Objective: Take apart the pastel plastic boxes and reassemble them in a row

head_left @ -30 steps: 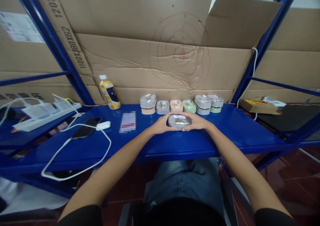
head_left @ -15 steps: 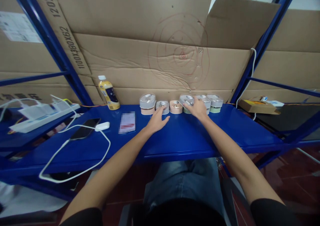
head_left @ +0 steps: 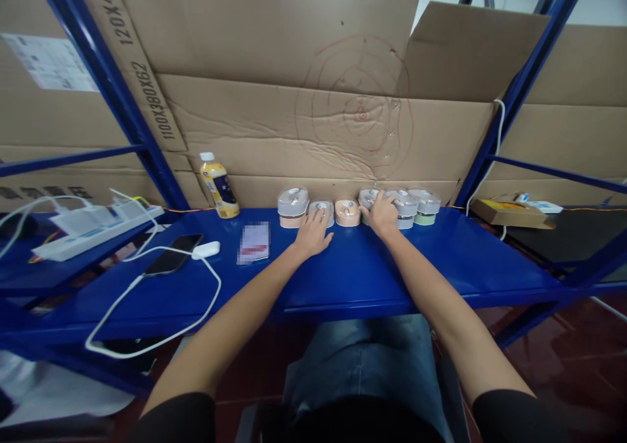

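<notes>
Several small rounded boxes with clear lids stand in a row at the back of the blue table. My left hand (head_left: 313,233) has its fingers spread on a low grey box (head_left: 323,208). Left of it is a taller pink box (head_left: 292,206); a low pink box (head_left: 347,213) stands between my hands. My right hand (head_left: 383,213) is spread over a clear-lidded box (head_left: 367,198) with a green base, partly hidden by the fingers. Beside that hand are a grey box (head_left: 403,209) and a green-based box (head_left: 426,206).
On the blue table (head_left: 343,279) are a yellow bottle (head_left: 220,188), a blurred-out flat item (head_left: 253,242), a dark phone (head_left: 174,255) with a white cable and a power strip (head_left: 100,234). Cardboard (head_left: 245,116) stands behind. A small carton (head_left: 512,214) lies at the right.
My left hand has moved further onto the low grey box, its fingers more spread. My right hand has shifted slightly left at the green-based box. The whole view has shifted a little.
</notes>
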The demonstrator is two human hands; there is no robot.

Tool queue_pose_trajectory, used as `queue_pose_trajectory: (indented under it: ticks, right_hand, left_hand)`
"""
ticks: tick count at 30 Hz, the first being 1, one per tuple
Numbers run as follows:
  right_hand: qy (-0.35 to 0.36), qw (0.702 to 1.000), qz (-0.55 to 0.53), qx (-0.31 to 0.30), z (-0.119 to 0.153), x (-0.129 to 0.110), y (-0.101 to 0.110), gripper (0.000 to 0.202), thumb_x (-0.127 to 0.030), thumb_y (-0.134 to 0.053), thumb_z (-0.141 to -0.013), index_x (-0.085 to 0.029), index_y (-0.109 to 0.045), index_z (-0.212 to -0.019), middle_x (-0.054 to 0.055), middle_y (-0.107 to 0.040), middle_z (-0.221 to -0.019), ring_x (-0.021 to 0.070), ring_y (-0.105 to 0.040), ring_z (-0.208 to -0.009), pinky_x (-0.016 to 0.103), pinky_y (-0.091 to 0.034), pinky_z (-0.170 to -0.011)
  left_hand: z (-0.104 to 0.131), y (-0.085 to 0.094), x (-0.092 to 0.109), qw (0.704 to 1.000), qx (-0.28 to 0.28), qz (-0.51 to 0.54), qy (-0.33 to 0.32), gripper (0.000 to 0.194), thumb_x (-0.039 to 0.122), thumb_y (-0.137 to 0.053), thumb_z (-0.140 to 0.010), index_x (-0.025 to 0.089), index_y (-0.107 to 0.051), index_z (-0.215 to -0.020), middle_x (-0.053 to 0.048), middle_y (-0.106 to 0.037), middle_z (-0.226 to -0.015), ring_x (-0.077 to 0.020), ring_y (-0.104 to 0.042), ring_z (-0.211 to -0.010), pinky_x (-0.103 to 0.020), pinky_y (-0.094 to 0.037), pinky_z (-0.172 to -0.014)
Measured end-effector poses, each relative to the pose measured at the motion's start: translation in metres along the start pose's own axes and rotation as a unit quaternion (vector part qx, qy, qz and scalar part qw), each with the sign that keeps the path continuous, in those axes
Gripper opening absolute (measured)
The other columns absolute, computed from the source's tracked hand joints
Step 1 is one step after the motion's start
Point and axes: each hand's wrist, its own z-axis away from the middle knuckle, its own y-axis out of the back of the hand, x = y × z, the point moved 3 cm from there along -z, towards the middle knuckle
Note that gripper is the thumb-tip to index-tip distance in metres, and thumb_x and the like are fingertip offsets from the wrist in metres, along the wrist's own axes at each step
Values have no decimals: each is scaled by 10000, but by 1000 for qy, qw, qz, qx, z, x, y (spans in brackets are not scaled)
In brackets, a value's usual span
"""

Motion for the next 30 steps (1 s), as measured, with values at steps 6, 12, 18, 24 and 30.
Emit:
queue_pose_trajectory:
  ticks: [6, 12, 18, 24, 30]
  right_hand:
    - [15, 1000, 8, 17, 16, -2, 16, 695, -548, -656, -916, -77, -488, -1400, 335, -516, -1361, 412, -714, -1005, 499, -577, -834]
    - [110, 994, -26, 8, 38, -6, 28, 424, -444, -502, -999, -140, -618, -1271, 251, -613, -1281, 378, -697, -996, 488, -554, -864]
    - [224, 969, -107, -21, 50, -4, 20, 310, -429, -545, -966, -205, -688, -1127, 131, -693, -1177, 296, -689, -987, 407, -552, -879]
    - [241, 952, -187, -34, 47, 3, 12, 286, -408, -597, -945, -175, -711, -1063, 108, -709, -1041, 243, -686, -903, 381, -552, -879]
    - [358, 877, -274, -165, 50, 3, 16, 846, -576, -879, -685, -184, -609, -1384, 160, -567, -1472, 326, -545, -1375, 464, -419, -1170]
  left_hand:
    - [8, 18, 16, 998, 49, -49, 12, 475, 375, -617, -908, 150, -570, -1325, -203, -592, -1312, -405, -512, -1289, -552, -410, -1111]
    - [24, 33, 30, 983, 101, -83, 132, 714, 648, -733, -803, 139, -579, -1281, -249, -545, -1282, -480, -552, -1199, -586, -489, -969]
    - [31, 31, 29, 979, 17, -103, 173, 504, 482, -663, -899, 194, -591, -1306, -238, -573, -1271, -462, -632, -1121, -547, -545, -849]
    - [37, 40, 51, 986, 37, -66, 152, 553, 632, -687, -840, 188, -617, -1163, -232, -585, -1271, -477, -630, -1117, -545, -552, -842]
    - [32, 37, 57, 999, -8, 46, 28, 474, 526, -734, -823, 188, -586, -1120, -166, -637, -1196, -380, -654, -1109, -486, -554, -916]
